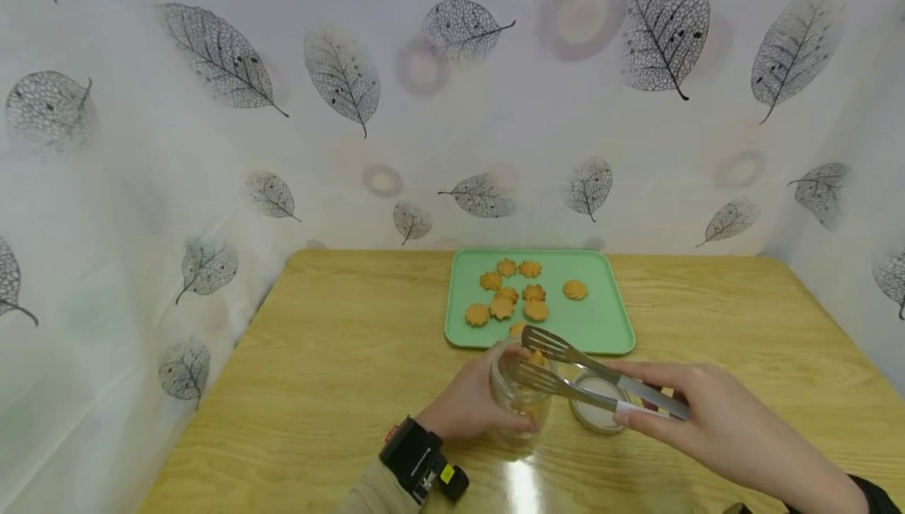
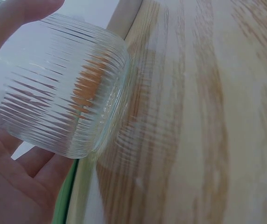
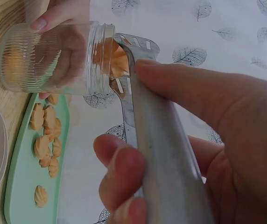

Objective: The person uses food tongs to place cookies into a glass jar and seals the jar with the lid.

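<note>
My left hand (image 1: 470, 400) grips a ribbed clear glass jar (image 1: 523, 420) by its side, its mouth uncovered. One piped cookie (image 2: 89, 84) shows through the glass near the jar's bottom. With fingers and thumb, my right hand (image 1: 728, 420) holds metal tongs (image 1: 646, 390) with slotted ends. Between those ends, right at the jar's mouth, is another ridged golden cookie (image 3: 119, 60), partly hidden by the tongs and the rim. Whether the jar's base touches the table I cannot tell.
A light green tray (image 1: 601, 333) with several cookies (image 1: 500, 308) lies behind the jar, near the table's back edge. A round lid (image 1: 597, 412) lies on the wooden table (image 1: 339, 357), right of the jar. A leaf-patterned curtain (image 1: 452, 121) hangs behind.
</note>
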`<state>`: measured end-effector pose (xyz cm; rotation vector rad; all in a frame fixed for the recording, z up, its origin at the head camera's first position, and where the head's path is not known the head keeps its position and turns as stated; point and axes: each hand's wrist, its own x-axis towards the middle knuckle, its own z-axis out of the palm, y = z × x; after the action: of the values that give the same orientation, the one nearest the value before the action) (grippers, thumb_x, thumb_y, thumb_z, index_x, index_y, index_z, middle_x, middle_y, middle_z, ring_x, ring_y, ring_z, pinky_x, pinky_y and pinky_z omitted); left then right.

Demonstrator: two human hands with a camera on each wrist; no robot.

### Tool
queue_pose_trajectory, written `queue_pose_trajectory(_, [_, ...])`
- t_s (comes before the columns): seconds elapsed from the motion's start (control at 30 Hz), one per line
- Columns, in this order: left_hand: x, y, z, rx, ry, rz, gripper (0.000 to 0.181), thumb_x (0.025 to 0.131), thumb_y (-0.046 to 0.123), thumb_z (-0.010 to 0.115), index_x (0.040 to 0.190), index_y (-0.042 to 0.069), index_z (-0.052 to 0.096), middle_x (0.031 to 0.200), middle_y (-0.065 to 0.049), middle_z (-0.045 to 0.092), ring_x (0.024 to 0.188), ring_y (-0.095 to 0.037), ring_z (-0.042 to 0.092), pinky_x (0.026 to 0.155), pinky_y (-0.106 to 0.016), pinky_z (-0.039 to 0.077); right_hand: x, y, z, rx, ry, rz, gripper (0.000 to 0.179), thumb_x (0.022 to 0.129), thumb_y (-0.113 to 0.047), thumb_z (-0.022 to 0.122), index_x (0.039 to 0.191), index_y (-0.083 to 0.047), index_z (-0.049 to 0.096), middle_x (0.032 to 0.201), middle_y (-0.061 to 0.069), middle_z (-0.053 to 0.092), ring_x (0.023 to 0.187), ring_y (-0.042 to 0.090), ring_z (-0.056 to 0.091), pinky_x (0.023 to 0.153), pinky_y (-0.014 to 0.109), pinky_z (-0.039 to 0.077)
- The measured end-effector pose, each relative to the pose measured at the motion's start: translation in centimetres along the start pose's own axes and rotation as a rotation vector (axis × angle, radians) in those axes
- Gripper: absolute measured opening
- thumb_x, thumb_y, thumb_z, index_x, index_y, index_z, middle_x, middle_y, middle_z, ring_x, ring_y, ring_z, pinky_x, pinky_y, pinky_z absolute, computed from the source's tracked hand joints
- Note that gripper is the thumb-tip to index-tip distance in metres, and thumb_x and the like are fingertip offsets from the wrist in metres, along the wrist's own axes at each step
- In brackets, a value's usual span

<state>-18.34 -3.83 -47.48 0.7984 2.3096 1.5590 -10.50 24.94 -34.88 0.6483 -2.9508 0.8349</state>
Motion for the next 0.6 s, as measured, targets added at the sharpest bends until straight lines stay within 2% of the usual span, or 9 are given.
queue_pose_trajectory(0.1, [-0.03,0.03,-0.03,-0.001,-0.004,0.003,0.09,0.063,0.029,0.096,0.141,0.028,0.052,0.133,0.007,0.063,0.118,-0.011,0.061,0.099,-0.03,0.055,-0.02,0.05,0.07,0.006,0.0,0.004,0.052,0.088,-0.049,0.072,0.134,-0.024,0.07,0.096,-0.017,0.072,0.065,-0.004,0.049,0.056,0.023,0.042])
queue_pose_trajectory(0.33, [0.0,0.09,-0.08,0.003,-0.014,0.006,0.089,0.064,0.03,0.095,0.141,0.03,0.051,0.134,0.011,0.063,0.119,-0.009,0.06,0.106,-0.035,0.05,0.04,0.08,0.08,0.007,-0.006,0.002,0.052,0.089,-0.048,0.072,0.134,-0.023,0.07,0.091,-0.019,0.07,0.064,-0.004,0.049,0.056,0.022,0.042])
queue_pose_trajectory(0.47, [0.04,0.14,-0.09,-0.001,-0.013,0.003,0.085,0.064,0.03,0.096,0.139,0.028,0.054,0.132,0.01,0.063,0.119,-0.009,0.06,0.105,-0.035,0.05,0.03,0.08,0.08,0.005,-0.004,0.006,0.052,0.089,-0.049,0.071,0.134,-0.023,0.07,0.093,-0.019,0.071,0.065,-0.003,0.05,0.056,0.023,0.043])
queue_pose_trajectory(0.53, [0.04,0.13,-0.1,0.005,-0.013,-0.001,0.088,0.064,0.031,0.096,0.141,0.028,0.052,0.132,0.01,0.064,0.118,-0.009,0.061,0.105,-0.035,0.05,0.01,0.11,0.0,0.018,-0.012,0.025,0.053,0.089,-0.049,0.071,0.135,-0.022,0.069,0.093,-0.017,0.071,0.066,-0.003,0.05,0.056,0.023,0.043])
queue_pose_trajectory(0.6, [0.03,0.12,-0.09,0.006,-0.014,-0.005,0.093,0.064,0.031,0.096,0.145,0.029,0.05,0.132,0.009,0.064,0.119,-0.009,0.061,0.105,-0.035,0.05,0.03,0.21,-0.21,0.043,-0.018,0.065,0.054,0.09,-0.047,0.071,0.137,-0.021,0.068,0.085,-0.014,0.069,0.06,-0.001,0.049,0.051,0.022,0.043])
